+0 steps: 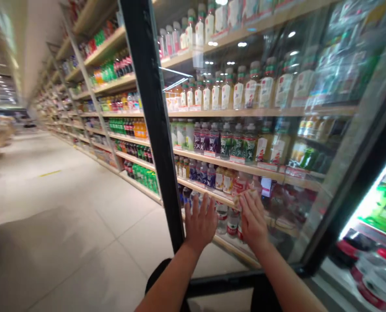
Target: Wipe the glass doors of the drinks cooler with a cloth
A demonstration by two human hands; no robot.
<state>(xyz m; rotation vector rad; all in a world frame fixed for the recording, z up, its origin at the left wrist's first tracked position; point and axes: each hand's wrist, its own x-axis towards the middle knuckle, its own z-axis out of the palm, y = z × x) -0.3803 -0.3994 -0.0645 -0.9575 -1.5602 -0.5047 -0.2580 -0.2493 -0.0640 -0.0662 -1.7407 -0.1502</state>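
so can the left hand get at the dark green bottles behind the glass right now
Probably not: the glass stands between the left hand, spread open, and the dark green bottles.

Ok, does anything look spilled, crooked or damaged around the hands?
Nothing stands out. The glass door stands open, the left hand spread against it, the right hand over a cloth. The bottles seen through it mostly look upright; some are too blurred to judge.

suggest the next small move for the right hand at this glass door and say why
Probably slide the right hand a little sideways, since it seems to press a cloth to the glass door, while the left hand, fingers spread, appears to brace the same pane.
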